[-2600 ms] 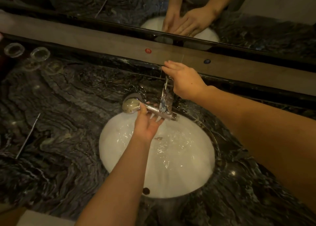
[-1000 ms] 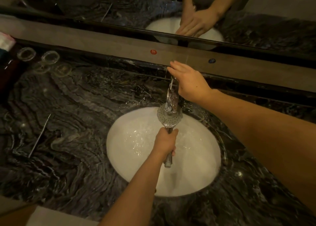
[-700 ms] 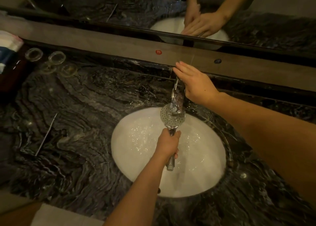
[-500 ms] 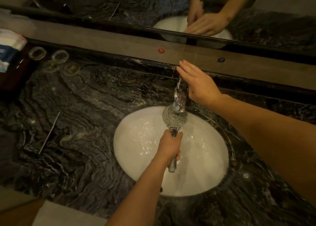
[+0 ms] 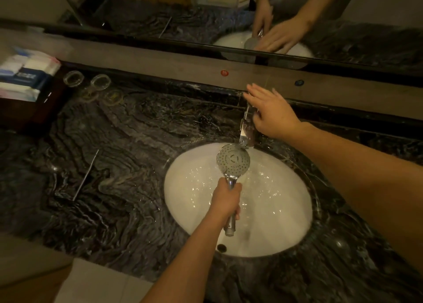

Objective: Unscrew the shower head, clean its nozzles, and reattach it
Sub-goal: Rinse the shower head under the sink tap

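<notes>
Shower head [image 5: 233, 162] is off its hose already, so the unscrewing's done and this looks like the rinse stage; reattaching is still left. Left hand [image 5: 225, 202] has its fingers wrapped tight round the chrome handle, holding it over the white sink [image 5: 286, 211], nozzle face up just under the tap [image 5: 247, 128]. Right hand [image 5: 272, 112] rests on the tap, fingers loosely spread. Nozzles look greyish, can't tell if clean.

One shower head [image 5: 233, 161] above the left hand [image 5: 225, 200], one faucet [image 5: 247, 128] under the right hand [image 5: 270, 112], one sink [image 5: 286, 211], two glass dishes [image 5: 72, 79] far left.
</notes>
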`<state>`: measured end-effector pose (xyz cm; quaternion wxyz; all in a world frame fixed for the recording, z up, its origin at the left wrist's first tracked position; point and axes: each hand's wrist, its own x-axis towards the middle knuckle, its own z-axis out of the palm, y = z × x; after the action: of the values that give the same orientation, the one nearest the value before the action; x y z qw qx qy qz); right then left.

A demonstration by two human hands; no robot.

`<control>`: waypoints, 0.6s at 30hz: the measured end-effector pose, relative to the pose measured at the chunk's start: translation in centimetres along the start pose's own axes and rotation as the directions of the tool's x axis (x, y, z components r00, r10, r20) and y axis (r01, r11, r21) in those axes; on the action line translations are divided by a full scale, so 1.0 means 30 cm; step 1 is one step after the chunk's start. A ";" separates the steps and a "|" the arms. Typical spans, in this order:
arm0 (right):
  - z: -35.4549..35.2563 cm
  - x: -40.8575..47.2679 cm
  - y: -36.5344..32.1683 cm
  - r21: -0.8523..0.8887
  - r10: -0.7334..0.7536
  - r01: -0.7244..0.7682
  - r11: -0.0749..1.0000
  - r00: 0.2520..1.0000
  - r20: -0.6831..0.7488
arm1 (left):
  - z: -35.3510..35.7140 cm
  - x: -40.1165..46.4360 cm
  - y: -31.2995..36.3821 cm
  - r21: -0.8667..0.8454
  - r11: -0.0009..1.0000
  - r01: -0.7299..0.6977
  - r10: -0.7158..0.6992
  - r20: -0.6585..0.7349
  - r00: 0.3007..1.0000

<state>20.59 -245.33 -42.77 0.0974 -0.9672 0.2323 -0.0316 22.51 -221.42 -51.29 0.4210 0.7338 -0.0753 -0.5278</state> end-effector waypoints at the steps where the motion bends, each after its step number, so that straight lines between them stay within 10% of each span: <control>1: -0.015 -0.002 -0.028 -0.011 0.036 -0.036 0.999 0.999 0.006 | -0.011 -0.018 -0.009 -0.030 1.000 -0.004 0.004 0.001 1.000; 9: 0.155 -0.467 -0.349 0.357 0.332 -0.254 0.899 0.926 -0.178 | -0.106 -0.165 -0.111 -0.352 0.936 -0.019 0.021 0.002 1.000; 18: 0.302 -0.852 -0.506 0.374 0.301 -0.309 0.874 0.950 0.082 | -0.126 -0.417 -0.228 -0.488 0.873 0.002 -0.039 -0.065 0.997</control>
<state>5.54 -218.86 -48.95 0.2902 -0.8811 0.3701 -0.0502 17.99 -208.11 -46.82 0.5892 0.6235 0.0835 -0.5071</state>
